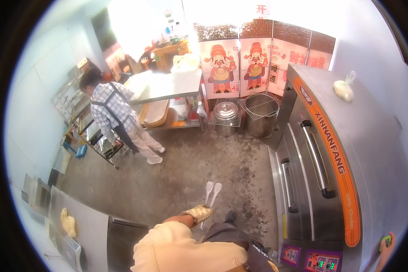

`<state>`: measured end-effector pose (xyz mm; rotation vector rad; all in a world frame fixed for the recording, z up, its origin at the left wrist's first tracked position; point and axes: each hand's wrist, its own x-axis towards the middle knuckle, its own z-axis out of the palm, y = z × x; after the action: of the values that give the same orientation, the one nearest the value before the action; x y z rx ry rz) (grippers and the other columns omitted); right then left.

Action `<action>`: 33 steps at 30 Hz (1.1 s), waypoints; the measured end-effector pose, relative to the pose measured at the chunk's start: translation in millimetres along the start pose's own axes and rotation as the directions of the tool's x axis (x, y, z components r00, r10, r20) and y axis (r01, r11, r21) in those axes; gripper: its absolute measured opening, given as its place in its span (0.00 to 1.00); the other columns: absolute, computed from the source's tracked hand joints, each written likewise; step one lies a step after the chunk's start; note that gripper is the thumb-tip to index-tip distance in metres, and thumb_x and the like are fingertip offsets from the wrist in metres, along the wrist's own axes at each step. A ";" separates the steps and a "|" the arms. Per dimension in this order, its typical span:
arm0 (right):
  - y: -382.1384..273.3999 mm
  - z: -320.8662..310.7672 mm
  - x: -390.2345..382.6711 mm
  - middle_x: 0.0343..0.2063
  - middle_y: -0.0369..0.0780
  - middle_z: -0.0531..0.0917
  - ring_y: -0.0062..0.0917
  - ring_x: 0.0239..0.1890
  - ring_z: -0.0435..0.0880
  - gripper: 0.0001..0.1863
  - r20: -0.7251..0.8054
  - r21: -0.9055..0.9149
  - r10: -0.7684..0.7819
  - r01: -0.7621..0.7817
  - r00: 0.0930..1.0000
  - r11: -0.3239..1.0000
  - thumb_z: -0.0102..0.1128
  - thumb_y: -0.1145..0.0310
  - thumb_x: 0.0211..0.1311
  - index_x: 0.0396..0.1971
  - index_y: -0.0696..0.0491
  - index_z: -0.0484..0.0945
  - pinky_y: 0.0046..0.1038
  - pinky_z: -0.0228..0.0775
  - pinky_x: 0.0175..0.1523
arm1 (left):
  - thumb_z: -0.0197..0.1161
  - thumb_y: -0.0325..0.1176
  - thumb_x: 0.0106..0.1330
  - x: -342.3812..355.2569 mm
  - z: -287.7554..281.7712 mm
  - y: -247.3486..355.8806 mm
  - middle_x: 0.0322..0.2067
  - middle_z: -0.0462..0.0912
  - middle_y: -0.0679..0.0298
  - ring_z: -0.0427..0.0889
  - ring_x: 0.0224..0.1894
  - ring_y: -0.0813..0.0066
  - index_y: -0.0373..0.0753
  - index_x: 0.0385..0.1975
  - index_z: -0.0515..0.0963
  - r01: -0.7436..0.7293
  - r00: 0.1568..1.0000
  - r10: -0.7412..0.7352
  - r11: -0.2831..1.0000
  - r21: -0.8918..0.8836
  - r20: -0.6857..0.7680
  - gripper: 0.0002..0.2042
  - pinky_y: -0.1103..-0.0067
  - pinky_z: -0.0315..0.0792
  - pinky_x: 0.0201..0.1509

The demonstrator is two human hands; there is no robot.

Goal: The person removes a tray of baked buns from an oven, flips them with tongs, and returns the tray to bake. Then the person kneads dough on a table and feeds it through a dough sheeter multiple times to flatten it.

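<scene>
My left hand point(198, 214), in a thick cream-and-tan glove, is closed around a pair of metal tongs point(209, 194). Their two flat ends point away from me, slightly apart, above the floor with nothing between them. At the lower right rim, beside the top of the oven point(367, 149), a bare hand point(387, 254) is partly in view and appears to be my right. Its fingers are on a small green-and-black object point(385, 243), whose kind I cannot make out. Two long-handled doors on the oven's front are closed.
A person point(118, 118) in a checked shirt and apron stands by a metal rack point(84, 113) at the left. A worktable point(167, 86) and a large pot point(259, 124) stand at the back. A knotted plastic bag point(343, 91) lies on the oven. A counter point(88, 217) is near left.
</scene>
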<state>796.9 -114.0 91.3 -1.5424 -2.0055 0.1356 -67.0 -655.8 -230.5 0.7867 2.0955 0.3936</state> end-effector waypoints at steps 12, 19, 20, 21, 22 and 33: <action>-175.3 -27.0 -41.8 0.50 0.35 0.86 0.22 0.51 0.84 0.31 0.097 0.231 0.115 -0.135 0.989 0.964 0.77 0.73 0.57 0.64 0.52 0.84 0.31 0.79 0.60 | 0.52 0.55 0.77 56.2 -14.4 71.7 0.41 0.88 0.55 0.81 0.43 0.62 0.32 0.56 0.84 -0.179 0.984 0.180 0.982 -0.055 0.012 0.29 0.65 0.75 0.54; -181.7 -25.8 -30.2 0.59 0.38 0.87 0.26 0.61 0.83 0.35 0.158 0.151 0.204 -0.227 0.966 0.962 0.82 0.67 0.58 0.68 0.48 0.83 0.33 0.74 0.69 | 0.60 0.46 0.72 95.4 30.4 -21.2 0.31 0.88 0.56 0.84 0.35 0.59 0.29 0.42 0.87 0.057 0.987 -0.028 0.982 -0.182 0.157 0.22 0.61 0.77 0.41; -181.1 -23.9 -37.6 0.60 0.39 0.87 0.26 0.62 0.83 0.37 0.163 0.214 0.225 -0.257 0.961 0.942 0.83 0.66 0.58 0.70 0.49 0.82 0.34 0.74 0.70 | 0.60 0.47 0.72 100.3 39.0 -29.4 0.31 0.88 0.56 0.84 0.35 0.59 0.29 0.42 0.87 0.073 0.988 -0.046 0.981 -0.182 0.148 0.22 0.61 0.77 0.41; -181.7 -25.5 -41.7 0.61 0.40 0.86 0.27 0.63 0.83 0.39 0.166 0.276 0.236 -0.274 0.958 0.921 0.83 0.66 0.58 0.72 0.50 0.80 0.35 0.74 0.70 | 0.60 0.47 0.72 101.0 46.0 -21.1 0.32 0.88 0.56 0.84 0.35 0.59 0.29 0.42 0.87 0.091 0.988 -0.068 0.982 -0.164 0.137 0.22 0.61 0.77 0.42; -183.0 -30.7 -46.2 0.61 0.41 0.86 0.27 0.65 0.82 0.41 0.171 0.340 0.239 -0.285 0.956 0.896 0.84 0.65 0.58 0.74 0.50 0.78 0.35 0.73 0.71 | 0.60 0.47 0.73 99.5 51.7 -15.0 0.32 0.88 0.55 0.84 0.35 0.59 0.29 0.43 0.87 0.108 0.988 -0.089 0.982 -0.153 0.126 0.23 0.61 0.77 0.42; -165.5 -46.6 -76.5 0.64 0.40 0.85 0.28 0.67 0.83 0.40 0.184 0.439 0.265 -0.320 0.947 0.839 0.78 0.75 0.64 0.76 0.55 0.73 0.35 0.75 0.72 | 0.60 0.51 0.77 108.6 37.9 28.8 0.36 0.89 0.51 0.85 0.38 0.57 0.31 0.46 0.87 0.058 0.993 -0.042 0.988 -0.143 0.111 0.24 0.62 0.79 0.45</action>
<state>691.7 -249.0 169.5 -1.5290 -1.6375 0.7901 -74.0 -562.8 -303.6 0.6540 1.9577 0.4619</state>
